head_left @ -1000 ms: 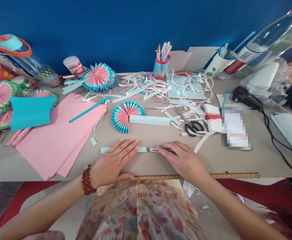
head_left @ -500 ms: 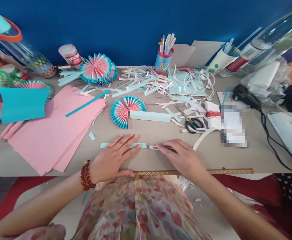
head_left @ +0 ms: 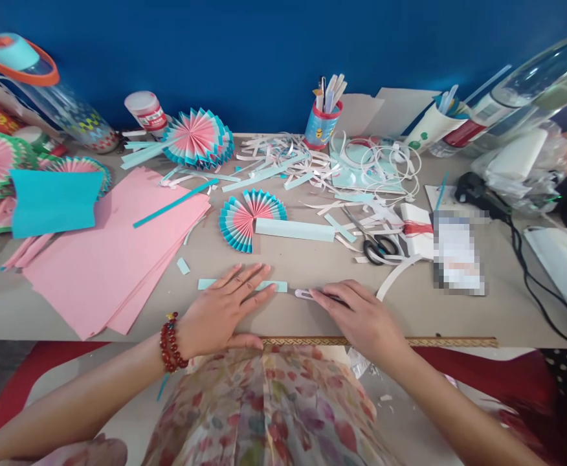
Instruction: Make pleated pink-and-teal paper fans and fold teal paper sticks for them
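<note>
Pressing flat on the bench (head_left: 296, 323), the left hand (head_left: 218, 316) lies with fingers spread across a pale blue strip (head_left: 279, 286), both ends showing. The right hand (head_left: 364, 314) pinches a pale cutter (head_left: 303, 294), its tip just beside the strip's right end. Beyond the hands sits a part-open fan (head_left: 237, 223), a pale band (head_left: 296, 230) running rightward from it. Scissors (head_left: 381, 249) lie farther right, near a white block (head_left: 413, 244) wound with red thread. Pink sheets (head_left: 113, 259) cover the left side; behind, scraps (head_left: 276, 155) lie between a round rosette (head_left: 199, 139) and a pen cup (head_left: 320, 126).
</note>
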{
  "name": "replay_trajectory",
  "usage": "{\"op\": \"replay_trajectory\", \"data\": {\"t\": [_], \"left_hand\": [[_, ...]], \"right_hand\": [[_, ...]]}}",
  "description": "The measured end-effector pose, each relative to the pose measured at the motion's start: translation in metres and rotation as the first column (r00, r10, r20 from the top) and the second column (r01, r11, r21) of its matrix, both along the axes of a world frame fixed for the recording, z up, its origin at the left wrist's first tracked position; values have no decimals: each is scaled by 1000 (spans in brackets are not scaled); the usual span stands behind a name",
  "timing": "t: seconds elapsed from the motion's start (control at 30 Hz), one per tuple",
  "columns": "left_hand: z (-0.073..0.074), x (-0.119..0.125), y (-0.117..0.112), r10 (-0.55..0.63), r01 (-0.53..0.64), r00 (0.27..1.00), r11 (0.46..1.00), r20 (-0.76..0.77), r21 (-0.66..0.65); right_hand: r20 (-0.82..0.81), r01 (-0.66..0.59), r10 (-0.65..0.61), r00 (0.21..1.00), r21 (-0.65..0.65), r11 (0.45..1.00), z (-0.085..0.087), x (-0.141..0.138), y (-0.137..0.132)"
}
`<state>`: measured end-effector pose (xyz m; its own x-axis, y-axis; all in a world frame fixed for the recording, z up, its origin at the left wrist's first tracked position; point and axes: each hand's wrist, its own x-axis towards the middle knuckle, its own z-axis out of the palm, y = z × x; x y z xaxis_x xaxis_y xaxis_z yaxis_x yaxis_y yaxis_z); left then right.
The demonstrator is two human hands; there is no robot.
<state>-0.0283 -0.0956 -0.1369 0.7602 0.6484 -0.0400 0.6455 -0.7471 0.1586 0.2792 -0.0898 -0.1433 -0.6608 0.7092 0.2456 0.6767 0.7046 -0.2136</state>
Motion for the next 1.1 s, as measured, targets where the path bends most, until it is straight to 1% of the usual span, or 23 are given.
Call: {"op": "replay_trajectory", "data": {"t": [0.2, 0.4, 0.6, 0.73, 1.1], "left_hand": [[-1, -2, 0, -2, 2, 1000, 1000, -11, 5], [-2, 0, 1, -3, 4, 1000, 1000, -5, 12], [-1, 0, 0, -8, 8, 1000, 1000, -18, 7], [0, 0, 1, -4, 4, 1000, 1000, -10, 0], [0, 1, 0, 3, -3, 1000, 1000, 0, -13]], "right_hand": [[9, 52, -53, 999, 29, 998, -1, -2, 3], [40, 25, -27, 999, 37, 999, -2, 2, 3], [8, 20, -20, 1000, 67, 998, -1, 2, 1], [2, 5, -5, 1000, 33, 999, -2, 2, -1], [-4, 26, -26, 1000, 45, 999, 0, -4, -9]]}}
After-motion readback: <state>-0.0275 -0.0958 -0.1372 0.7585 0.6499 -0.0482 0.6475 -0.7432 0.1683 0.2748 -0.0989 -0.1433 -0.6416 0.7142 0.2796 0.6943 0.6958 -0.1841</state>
